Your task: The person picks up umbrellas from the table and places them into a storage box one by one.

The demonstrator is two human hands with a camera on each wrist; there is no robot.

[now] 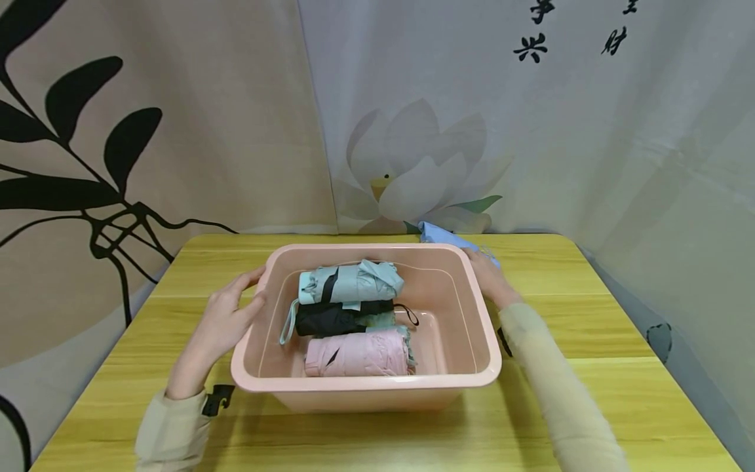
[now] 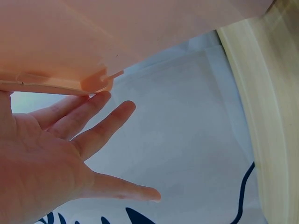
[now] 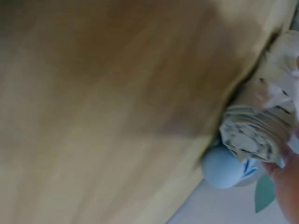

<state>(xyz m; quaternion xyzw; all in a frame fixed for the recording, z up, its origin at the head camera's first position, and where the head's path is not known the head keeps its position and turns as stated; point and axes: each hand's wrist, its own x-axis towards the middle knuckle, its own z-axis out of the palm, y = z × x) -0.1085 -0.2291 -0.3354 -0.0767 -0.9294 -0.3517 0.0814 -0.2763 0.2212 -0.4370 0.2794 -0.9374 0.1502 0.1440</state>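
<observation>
A pink plastic basin (image 1: 366,383) stands on the table. Inside it, folded umbrellas lie side by side: a light blue one (image 1: 360,282), a black one (image 1: 330,320) and a pink one (image 1: 360,355). My left hand (image 1: 221,321) is at the basin's left rim; the left wrist view shows its fingers (image 2: 107,123) spread and straight, with some fingertips right at the rim. Past the right rim, my right hand (image 1: 489,278) reaches behind the basin. In the right wrist view its thumb and a fingertip lie against a pale folded umbrella (image 3: 252,133); most of its fingers are hidden.
A blue folded item (image 1: 442,235) lies behind the basin's back right corner, and a blue rounded end (image 3: 222,167) shows beside the pale umbrella. The wooden table (image 1: 590,367) ends at a printed cloth backdrop (image 1: 248,118) close behind.
</observation>
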